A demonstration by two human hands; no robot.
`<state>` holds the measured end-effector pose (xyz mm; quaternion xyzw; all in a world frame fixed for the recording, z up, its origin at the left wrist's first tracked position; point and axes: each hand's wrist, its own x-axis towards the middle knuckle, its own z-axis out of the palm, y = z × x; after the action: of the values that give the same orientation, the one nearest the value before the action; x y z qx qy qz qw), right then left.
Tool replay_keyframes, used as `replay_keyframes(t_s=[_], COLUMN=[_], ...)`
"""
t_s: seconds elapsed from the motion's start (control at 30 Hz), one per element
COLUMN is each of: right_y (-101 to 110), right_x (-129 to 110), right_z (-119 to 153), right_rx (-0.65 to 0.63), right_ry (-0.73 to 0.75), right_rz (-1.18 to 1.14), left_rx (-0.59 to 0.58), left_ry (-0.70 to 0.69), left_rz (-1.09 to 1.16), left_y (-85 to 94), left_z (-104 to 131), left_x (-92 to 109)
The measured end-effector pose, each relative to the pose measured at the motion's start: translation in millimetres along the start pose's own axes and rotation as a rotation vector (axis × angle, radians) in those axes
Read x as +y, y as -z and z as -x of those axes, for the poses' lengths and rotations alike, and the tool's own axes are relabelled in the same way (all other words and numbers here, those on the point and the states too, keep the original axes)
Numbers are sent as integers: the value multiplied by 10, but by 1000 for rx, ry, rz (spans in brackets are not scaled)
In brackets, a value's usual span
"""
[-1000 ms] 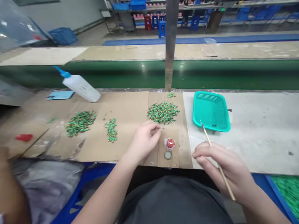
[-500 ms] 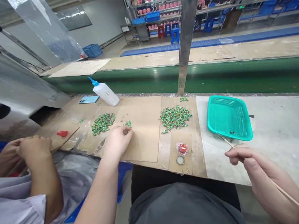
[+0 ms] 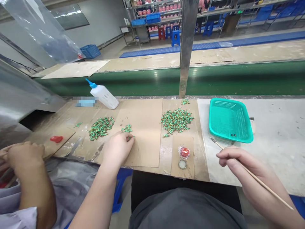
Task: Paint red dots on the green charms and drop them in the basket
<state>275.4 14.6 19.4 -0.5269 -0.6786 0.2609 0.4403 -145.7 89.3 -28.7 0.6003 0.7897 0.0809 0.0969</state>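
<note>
My left hand [image 3: 119, 147] rests on the cardboard sheet [image 3: 145, 127], its thumb and forefinger pinched round a small green piece [image 3: 130, 138], mostly hidden by the fingers. Just beyond the fingertips lies a little cluster of green pieces [image 3: 127, 128]. A larger heap of the same green-and-gold pieces [image 3: 101, 128] is to the left, and another heap [image 3: 177, 120] to the right. My right hand [image 3: 247, 171] is closed on a thin paintbrush [image 3: 258, 181], its dark tip pointing up and left, short of the green basket [image 3: 250, 135]. Red paint [image 3: 184, 152] sits in a small cap near the table's front edge.
Below the paint is an upturned bottle cap [image 3: 182, 164]. A white bottle with a blue nozzle [image 3: 106, 96] stands at the back left. A metal post [image 3: 184, 63] rises behind the table. At far left, a co-worker's hands [image 3: 23, 156] are near a red blob [image 3: 56, 139].
My right hand has moved a little left with the brush, whose handle now shows more fully. My left hand stays pinched at nearly the same spot on the cardboard. The view has shifted slightly.
</note>
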Motion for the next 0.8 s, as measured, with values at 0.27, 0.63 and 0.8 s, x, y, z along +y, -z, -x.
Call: replay_keyframes(t_s=[0.27,0.63,0.8], right_y=[-29,-529,-679], right_x=[187,572,624], right_z=[3,-127,-141], right_rx=[-36,19,2], right_ry=[-6,-326,-389], right_rz=[-153,-535,-581], left_rx=[75,-268,-358], left_ry=[-4,-10,-7], left_rz=[263,973,1108], left_y=[107,-97,-224], left_z=[23,859,1029], left_x=[63,733,869])
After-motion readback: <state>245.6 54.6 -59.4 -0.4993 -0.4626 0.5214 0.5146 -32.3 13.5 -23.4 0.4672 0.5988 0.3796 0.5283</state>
